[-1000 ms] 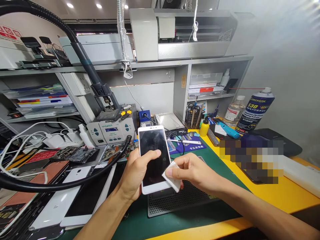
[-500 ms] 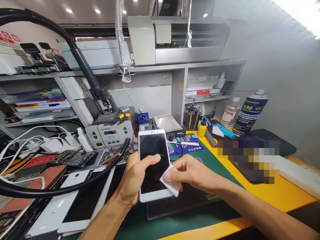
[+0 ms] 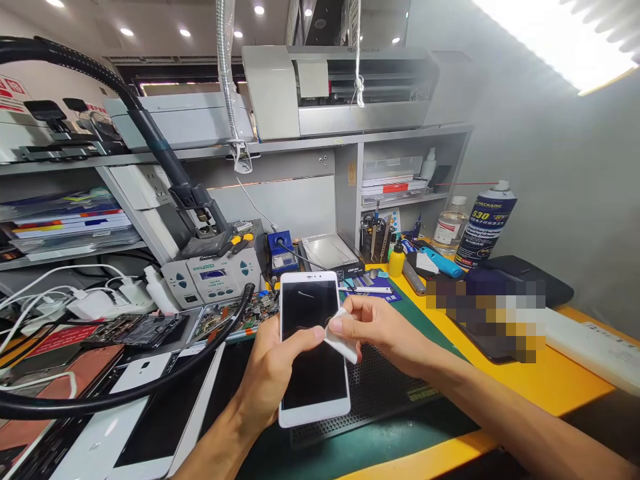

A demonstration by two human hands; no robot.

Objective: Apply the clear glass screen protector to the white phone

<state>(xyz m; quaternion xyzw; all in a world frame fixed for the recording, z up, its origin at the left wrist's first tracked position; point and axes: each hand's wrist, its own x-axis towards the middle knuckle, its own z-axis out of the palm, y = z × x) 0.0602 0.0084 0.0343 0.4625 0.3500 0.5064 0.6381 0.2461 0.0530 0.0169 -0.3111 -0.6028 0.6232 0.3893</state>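
Note:
A white smartphone [image 3: 313,380] with a dark screen is held upright in my left hand [image 3: 275,363]. The left thumb lies across the screen, and the other fingers are behind the phone, mostly hidden. My right hand [image 3: 373,330] pinches a folded white wipe [image 3: 344,343] at the phone's right edge. The wipe's left corner is close to my left thumb tip. Below the phone lies a black perforated mat [image 3: 370,393] on a green work mat [image 3: 425,433].
Several phones, such as a white one [image 3: 120,413], lie at left under a black hose [image 3: 150,399]. A grey soldering station [image 3: 215,273] stands behind. To the right are a yellow bottle [image 3: 397,260], a spray can [image 3: 485,227] and a pixelated patch over the yellow tabletop [image 3: 565,393].
The view has shifted slightly. The phone sits a little lower, and my left thumb lies lower on its screen. The wipe has moved up along the phone's right edge.

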